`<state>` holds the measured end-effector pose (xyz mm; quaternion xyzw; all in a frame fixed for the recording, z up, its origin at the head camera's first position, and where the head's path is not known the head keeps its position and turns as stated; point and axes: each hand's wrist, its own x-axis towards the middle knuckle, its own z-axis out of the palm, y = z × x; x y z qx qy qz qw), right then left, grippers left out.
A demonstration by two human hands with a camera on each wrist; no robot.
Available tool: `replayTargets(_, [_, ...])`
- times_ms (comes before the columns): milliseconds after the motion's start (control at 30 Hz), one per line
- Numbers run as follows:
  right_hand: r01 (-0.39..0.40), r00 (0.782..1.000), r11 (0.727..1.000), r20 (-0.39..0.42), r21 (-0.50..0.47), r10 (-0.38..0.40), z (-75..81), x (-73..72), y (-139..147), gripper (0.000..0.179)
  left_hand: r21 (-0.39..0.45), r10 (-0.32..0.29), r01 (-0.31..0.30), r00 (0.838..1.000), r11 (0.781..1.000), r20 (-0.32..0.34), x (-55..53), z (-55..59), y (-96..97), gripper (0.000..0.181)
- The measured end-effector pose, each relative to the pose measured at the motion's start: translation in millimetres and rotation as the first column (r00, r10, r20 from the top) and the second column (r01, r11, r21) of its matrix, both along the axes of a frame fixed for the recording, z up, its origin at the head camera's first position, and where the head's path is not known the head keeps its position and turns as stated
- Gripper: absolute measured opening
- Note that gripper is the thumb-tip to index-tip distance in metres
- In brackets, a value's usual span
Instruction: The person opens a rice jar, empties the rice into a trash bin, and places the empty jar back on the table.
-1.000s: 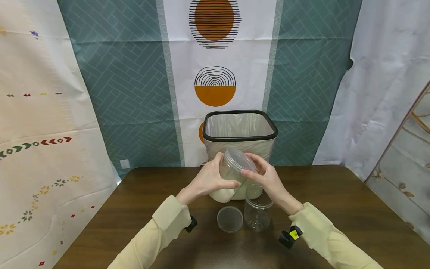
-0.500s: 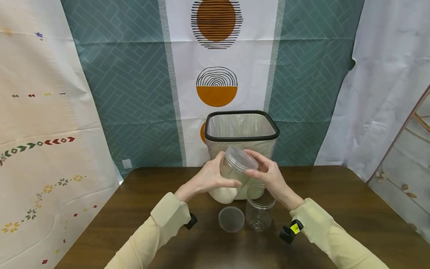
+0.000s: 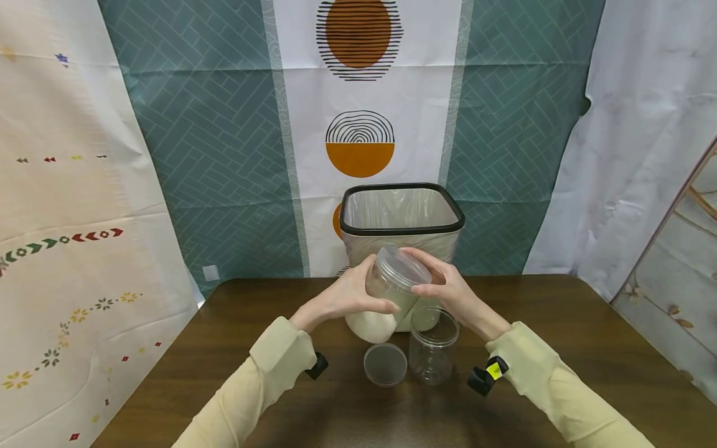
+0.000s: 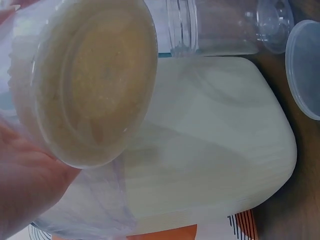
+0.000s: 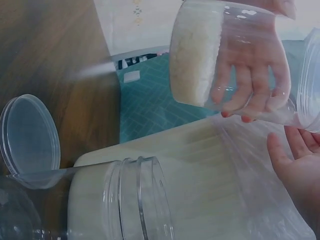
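My left hand [image 3: 350, 294] grips a clear plastic jar [image 5: 250, 55] round its side, held tilted above the table. White granular contents [image 5: 195, 57] fill its lower part; their exact kind is unclear. The jar's translucent screw lid [image 3: 406, 267] sits on its top, leaning to the right. Fingers and thumb of my right hand [image 3: 454, 295] hold that lid by its edge. Below the right hand, a second clear jar [image 3: 431, 364] stands uncovered on the table. Left of it lies a loose round lid [image 3: 385, 366].
Directly behind the held jar stands a pale waste bin [image 3: 448, 246] with a black rim [image 3: 403, 232] and a plastic liner [image 3: 392, 208]. Everything rests on a dark wooden table [image 3: 269, 386]. Patterned cloths [image 3: 224, 155] hang behind and at the sides.
The held jar's bottom has dipped slightly. My right fingers have shifted a little on the lid's edge. The standing jar and loose lid stay in place.
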<state>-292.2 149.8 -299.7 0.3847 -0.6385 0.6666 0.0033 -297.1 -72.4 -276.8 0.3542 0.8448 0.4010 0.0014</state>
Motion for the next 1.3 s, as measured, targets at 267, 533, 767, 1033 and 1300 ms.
replayTargets(267, [-0.031,1.000,0.999,0.003,0.032,0.031,2.0,-0.6,0,0.073,-0.027,0.006,-0.006,1.000,1.000,-0.004,-0.6,-1.1,1.3,0.079])
replayTargets(533, [-0.047,0.999,0.994,-0.005,0.100,0.048,3.2,-1.8,3,0.075,-0.046,-0.015,0.015,1.000,0.999,-0.014,-0.1,-1.0,0.9,0.077])
replayTargets(767, [-0.067,0.997,0.985,-0.027,0.162,0.072,1.1,-4.3,6,0.078,-0.065,-0.003,-0.001,0.998,0.998,-0.058,0.4,-5.8,0.6,0.073])
replayTargets(1033, [-0.075,0.992,0.991,-0.098,0.111,0.086,0.9,-4.8,12,0.077,-0.055,0.056,-0.064,0.988,0.996,-0.143,-0.3,-8.8,1.0,0.068])
replayTargets(1300, [0.132,0.991,0.988,-0.023,0.077,-0.131,-9.2,3.0,13,0.054,-0.027,0.130,-0.135,0.981,0.990,-0.147,-0.4,-7.7,1.4,0.072])
